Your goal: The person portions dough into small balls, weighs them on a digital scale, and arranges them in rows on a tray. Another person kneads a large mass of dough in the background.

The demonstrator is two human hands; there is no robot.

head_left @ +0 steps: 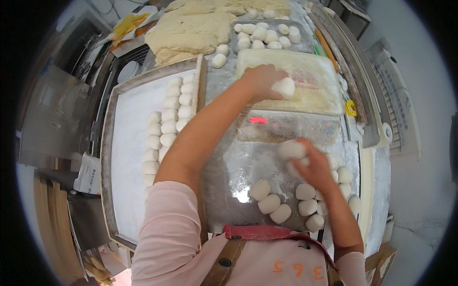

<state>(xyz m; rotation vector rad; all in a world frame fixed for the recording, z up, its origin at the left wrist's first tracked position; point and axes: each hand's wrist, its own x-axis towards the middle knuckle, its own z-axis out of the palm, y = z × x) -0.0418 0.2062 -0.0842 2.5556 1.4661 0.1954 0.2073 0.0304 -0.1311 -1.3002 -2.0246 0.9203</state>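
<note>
My left hand (263,82) is over the flat top of a digital scale (253,102), its fingers closed round a white dough ball (285,88). Whether that ball touches the scale I cannot tell. Nearer to me, my right hand (316,168) grips another dough ball (291,149) beside the scale's front panel. A second pale shape under its fingers is smeared by motion. Just below this hand, several smooth dough balls (307,207) sit on the floured metal worktop (224,183), and a short row of dough balls (269,203) lies to their left.
At left, a wooden-framed tray (129,143) lined with white holds rows of dough balls (169,114). A big dough slab (188,35) spreads across the far left. Behind the scale stands a clear tray (303,45) of dough balls. A long wooden pole (341,62) lies along the right edge.
</note>
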